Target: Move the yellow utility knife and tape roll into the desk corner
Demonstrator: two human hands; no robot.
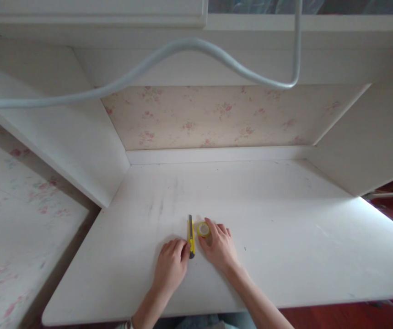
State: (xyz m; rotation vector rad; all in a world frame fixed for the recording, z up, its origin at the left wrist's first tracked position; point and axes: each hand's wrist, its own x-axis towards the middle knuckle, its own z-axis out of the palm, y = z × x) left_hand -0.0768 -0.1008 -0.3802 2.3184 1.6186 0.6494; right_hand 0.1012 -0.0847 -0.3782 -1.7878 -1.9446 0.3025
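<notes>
On the white desk [258,260] a yellow and black utility knife [191,237] lies lengthwise, pointing away from me. My left hand [172,262] rests just left of it, its fingers curled together with the fingertips at the knife's side near the lower end. A small round roll of yellow tape [203,229] is flat on the desk to the right of the knife. My right hand [219,244] has the roll between its thumb and index finger, the thumb at the near edge and the index finger at the far edge.
White side panels [371,132] stand left and right of the desk, with a floral-papered wall [217,116] behind. A white cable [196,44] hangs across the upper view below a cabinet [89,11]. Dark smudges mark the desktop beyond my hands.
</notes>
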